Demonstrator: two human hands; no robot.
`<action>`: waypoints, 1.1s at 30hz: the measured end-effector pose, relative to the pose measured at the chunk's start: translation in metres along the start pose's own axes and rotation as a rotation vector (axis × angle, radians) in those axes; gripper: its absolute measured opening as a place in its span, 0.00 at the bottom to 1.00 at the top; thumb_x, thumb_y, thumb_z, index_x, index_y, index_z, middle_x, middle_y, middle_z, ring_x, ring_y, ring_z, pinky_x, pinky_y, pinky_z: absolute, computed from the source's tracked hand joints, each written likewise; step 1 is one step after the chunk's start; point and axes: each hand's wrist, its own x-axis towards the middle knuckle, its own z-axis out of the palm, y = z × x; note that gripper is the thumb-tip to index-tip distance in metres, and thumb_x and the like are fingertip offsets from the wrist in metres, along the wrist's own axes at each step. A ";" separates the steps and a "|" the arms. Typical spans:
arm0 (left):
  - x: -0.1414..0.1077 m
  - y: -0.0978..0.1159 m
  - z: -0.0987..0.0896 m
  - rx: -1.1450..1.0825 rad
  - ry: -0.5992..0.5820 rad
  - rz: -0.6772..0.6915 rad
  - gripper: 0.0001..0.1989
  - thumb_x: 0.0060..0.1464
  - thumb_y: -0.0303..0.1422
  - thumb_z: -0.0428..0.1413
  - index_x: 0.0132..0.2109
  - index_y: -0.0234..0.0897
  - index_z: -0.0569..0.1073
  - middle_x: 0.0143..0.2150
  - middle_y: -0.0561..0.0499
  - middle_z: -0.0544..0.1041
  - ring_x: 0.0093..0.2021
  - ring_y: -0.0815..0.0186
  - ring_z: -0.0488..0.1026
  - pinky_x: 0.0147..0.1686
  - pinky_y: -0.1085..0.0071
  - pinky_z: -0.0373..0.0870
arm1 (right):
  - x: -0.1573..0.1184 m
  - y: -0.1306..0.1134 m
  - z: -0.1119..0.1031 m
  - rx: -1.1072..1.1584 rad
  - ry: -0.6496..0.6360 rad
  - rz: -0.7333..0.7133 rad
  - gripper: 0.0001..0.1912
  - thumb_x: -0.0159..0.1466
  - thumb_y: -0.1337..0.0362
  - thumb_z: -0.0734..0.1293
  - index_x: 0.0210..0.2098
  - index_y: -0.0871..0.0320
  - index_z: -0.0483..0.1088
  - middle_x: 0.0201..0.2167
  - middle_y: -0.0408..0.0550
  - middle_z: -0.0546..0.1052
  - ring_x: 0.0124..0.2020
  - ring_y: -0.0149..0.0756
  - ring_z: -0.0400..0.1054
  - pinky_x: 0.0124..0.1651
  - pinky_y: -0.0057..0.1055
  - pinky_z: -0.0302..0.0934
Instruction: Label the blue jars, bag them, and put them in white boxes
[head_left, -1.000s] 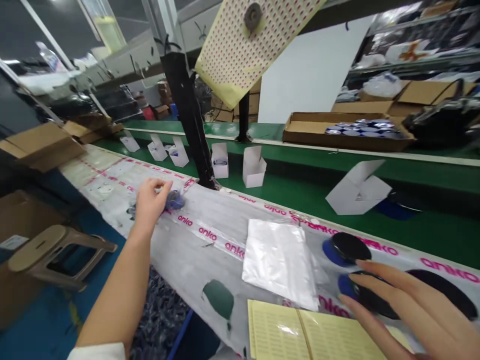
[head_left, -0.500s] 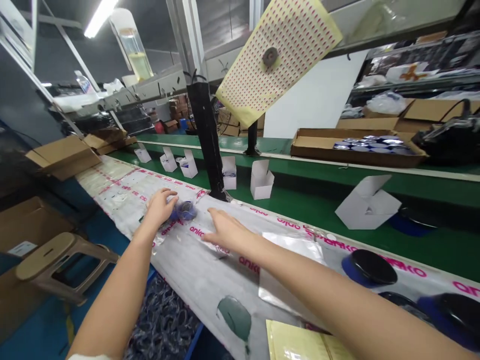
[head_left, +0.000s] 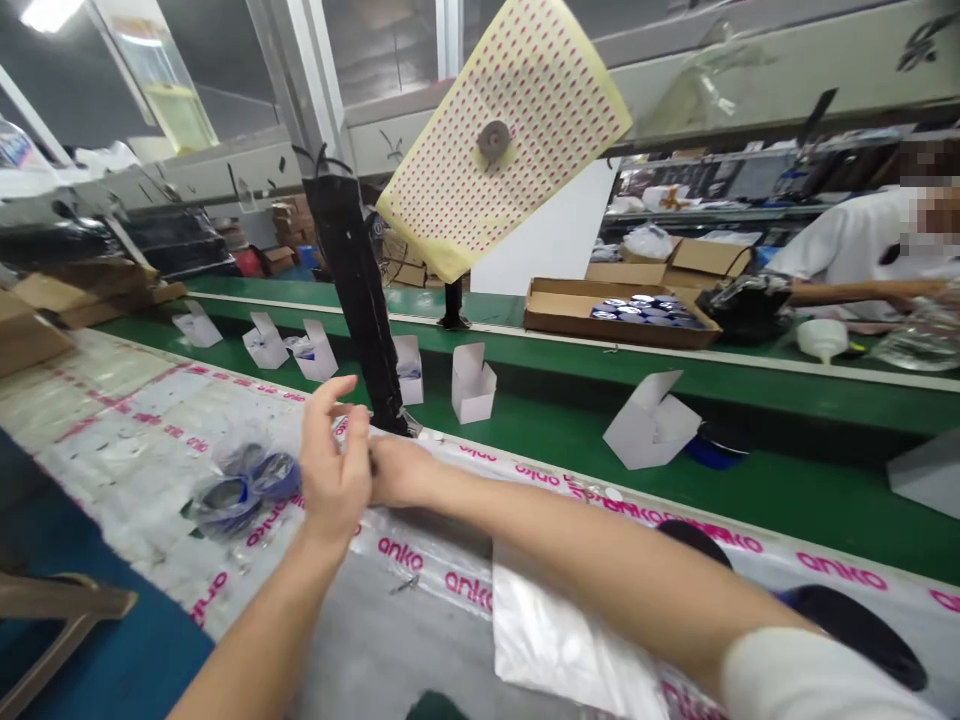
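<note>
My left hand [head_left: 336, 465] is raised over the printed sheet on the bench, fingers up and apart. Behind it, touching or nearly so, is my right hand [head_left: 401, 472]; its fingers are mostly hidden by the left hand. A small dark spot shows between the two hands, too little to name. Left of my hands lie round blue pieces in clear plastic wrap [head_left: 229, 498]. Under my right forearm is a white plastic bag [head_left: 551, 640]. A dark round lid [head_left: 855, 625] lies partly hidden beside my right sleeve.
Several open white boxes, one of them upright [head_left: 473, 385] and one tilted [head_left: 649, 430], stand along the green conveyor [head_left: 555, 405]. A black-wrapped post [head_left: 356, 300] rises ahead, beside a hanging yellow sticker sheet [head_left: 517, 120]. A cardboard tray [head_left: 570, 312] and a co-worker [head_left: 847, 245] are beyond.
My hands have come together, the left moving away from the wrapped blue pieces. The view has swung right, bringing in a co-worker.
</note>
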 end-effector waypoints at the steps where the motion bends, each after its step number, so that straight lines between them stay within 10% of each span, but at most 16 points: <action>1: -0.006 -0.002 0.018 -0.078 -0.004 -0.015 0.18 0.69 0.37 0.51 0.63 0.44 0.66 0.63 0.43 0.72 0.63 0.59 0.71 0.60 0.62 0.70 | -0.013 0.014 -0.020 -0.022 -0.014 0.020 0.15 0.50 0.57 0.77 0.35 0.55 0.77 0.34 0.48 0.84 0.35 0.46 0.78 0.35 0.33 0.69; 7: -0.014 -0.051 0.123 -0.348 -0.357 -0.507 0.49 0.47 0.37 0.71 0.70 0.41 0.55 0.74 0.34 0.58 0.75 0.47 0.54 0.73 0.51 0.51 | -0.048 0.084 -0.130 -0.171 0.265 0.146 0.15 0.60 0.59 0.70 0.45 0.59 0.75 0.45 0.56 0.82 0.44 0.49 0.76 0.44 0.38 0.68; 12: 0.002 -0.080 0.173 -0.446 -0.521 -0.620 0.47 0.35 0.27 0.73 0.64 0.36 0.65 0.63 0.33 0.73 0.67 0.43 0.68 0.67 0.47 0.63 | -0.016 0.110 -0.130 -0.272 0.502 0.072 0.25 0.70 0.57 0.61 0.64 0.62 0.61 0.61 0.62 0.72 0.56 0.47 0.70 0.56 0.41 0.64; 19: -0.001 -0.096 0.176 -0.535 -0.597 -0.613 0.36 0.40 0.27 0.68 0.59 0.36 0.69 0.63 0.36 0.75 0.65 0.50 0.72 0.66 0.53 0.67 | 0.000 0.137 -0.100 -0.487 0.389 -0.045 0.17 0.67 0.62 0.69 0.53 0.61 0.72 0.52 0.57 0.77 0.58 0.51 0.66 0.59 0.48 0.61; 28: 0.004 -0.106 0.172 -0.506 -0.680 -0.572 0.39 0.41 0.26 0.64 0.63 0.38 0.67 0.70 0.37 0.69 0.69 0.52 0.67 0.70 0.56 0.62 | -0.008 0.127 -0.069 -0.714 0.264 -0.050 0.28 0.72 0.58 0.60 0.66 0.70 0.63 0.64 0.68 0.70 0.64 0.57 0.58 0.71 0.69 0.37; 33: 0.013 -0.092 0.173 -0.369 -0.711 -0.510 0.38 0.42 0.30 0.67 0.63 0.38 0.70 0.64 0.38 0.75 0.66 0.50 0.71 0.67 0.54 0.66 | -0.003 0.115 -0.065 -0.795 0.208 0.046 0.29 0.69 0.63 0.66 0.67 0.68 0.62 0.66 0.68 0.68 0.66 0.55 0.59 0.71 0.65 0.45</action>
